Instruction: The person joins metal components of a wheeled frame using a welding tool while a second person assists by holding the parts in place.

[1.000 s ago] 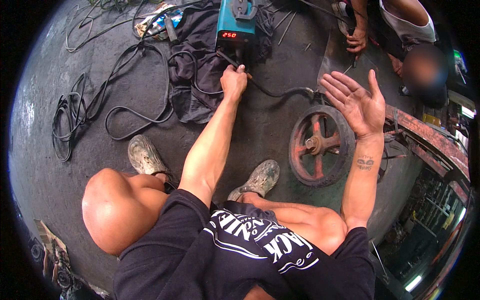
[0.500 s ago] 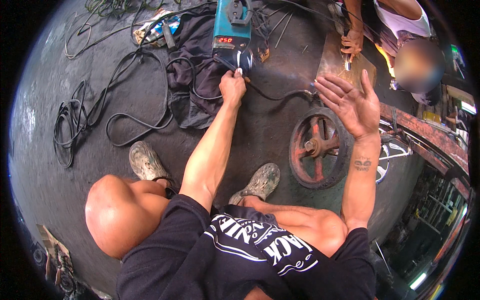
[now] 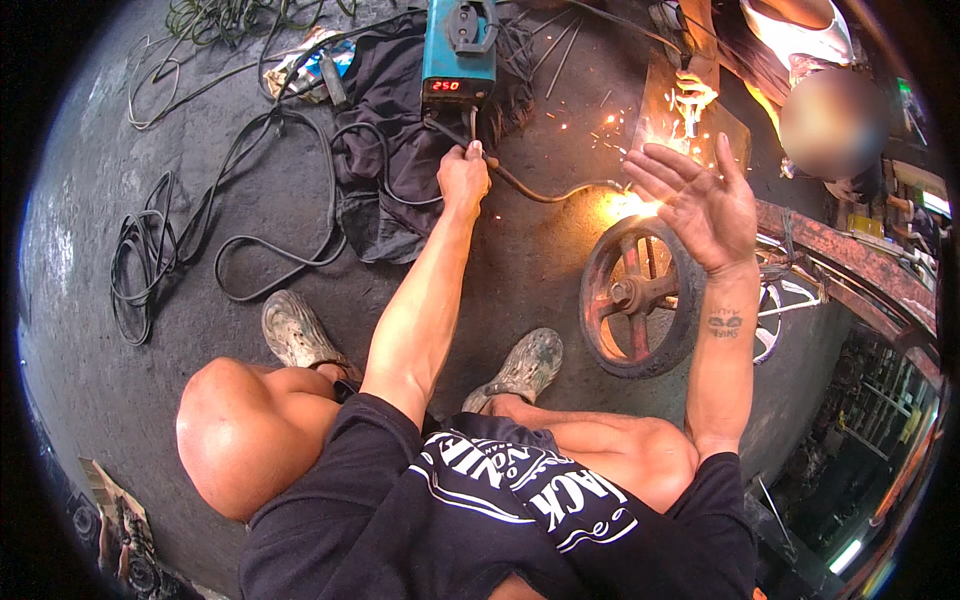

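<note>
My left hand [image 3: 464, 180] is closed just below the front of a teal welding machine [image 3: 460, 60] with a lit red display. The fingers wrap a thin piece between hand and machine that I cannot make out; a dark cable [image 3: 540, 195] runs past them to the right. My right hand [image 3: 705, 205] is raised with fingers spread, palm showing, holding nothing. Beside its fingers a bright welding glow [image 3: 628, 205] throws sparks above a spoked wheel [image 3: 640, 297] with a dark rim and reddish spokes. Another person's hand [image 3: 692, 95] is over a metal plate [image 3: 735, 140], lit orange.
Looped black cables [image 3: 150, 260] lie on the dark floor at left. A dark cloth [image 3: 385, 225] is under the machine. Thin rods [image 3: 565, 55] are at the back. A rusty red frame [image 3: 850, 245] and a pale spoked wheel [image 3: 775, 320] stand at right.
A bright glow with flying sparks has appeared between my right hand and the wheel. The other person's hand is now lit orange. My hands keep nearly the same places.
</note>
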Demonstrator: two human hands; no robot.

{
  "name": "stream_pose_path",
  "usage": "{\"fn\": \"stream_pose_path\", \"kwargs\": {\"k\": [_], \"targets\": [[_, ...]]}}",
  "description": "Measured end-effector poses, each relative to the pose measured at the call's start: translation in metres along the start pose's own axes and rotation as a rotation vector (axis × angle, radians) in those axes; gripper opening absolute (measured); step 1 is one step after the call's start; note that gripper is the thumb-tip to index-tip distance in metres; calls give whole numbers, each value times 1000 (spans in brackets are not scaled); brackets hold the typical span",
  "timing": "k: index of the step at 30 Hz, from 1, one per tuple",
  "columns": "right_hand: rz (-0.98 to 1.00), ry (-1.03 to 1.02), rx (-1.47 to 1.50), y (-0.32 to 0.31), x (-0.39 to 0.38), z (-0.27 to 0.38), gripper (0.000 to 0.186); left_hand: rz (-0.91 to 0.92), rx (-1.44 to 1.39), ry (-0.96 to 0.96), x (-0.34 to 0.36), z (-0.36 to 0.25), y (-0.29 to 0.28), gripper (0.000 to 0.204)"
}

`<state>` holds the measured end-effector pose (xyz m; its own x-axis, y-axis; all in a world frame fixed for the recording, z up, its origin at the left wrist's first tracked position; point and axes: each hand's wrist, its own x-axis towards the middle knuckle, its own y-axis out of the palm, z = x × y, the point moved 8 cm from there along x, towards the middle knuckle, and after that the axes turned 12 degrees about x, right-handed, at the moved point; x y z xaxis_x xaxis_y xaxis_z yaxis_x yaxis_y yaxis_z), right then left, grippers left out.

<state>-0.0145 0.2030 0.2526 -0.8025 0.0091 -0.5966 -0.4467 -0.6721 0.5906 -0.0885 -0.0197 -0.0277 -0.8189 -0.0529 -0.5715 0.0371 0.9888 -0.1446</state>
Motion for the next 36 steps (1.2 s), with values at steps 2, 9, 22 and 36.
{"fn": "stream_pose_path", "kwargs": {"k": [2,9,22,36], "targets": [[5,30,22,0,1,-3,88,5,-11,-16,-2,-1,0,34],[-45,-13,5,-4,-1,2,89,-49,42,-26,-8,-8,-6,35],[15,-14,-7,-6,-1,7,89,-25,22,-8,-4,-4,-3,35],[-5,-5,13,-3,-2,6,87,-9,29,-29,-6,-6,-4,34]]}}
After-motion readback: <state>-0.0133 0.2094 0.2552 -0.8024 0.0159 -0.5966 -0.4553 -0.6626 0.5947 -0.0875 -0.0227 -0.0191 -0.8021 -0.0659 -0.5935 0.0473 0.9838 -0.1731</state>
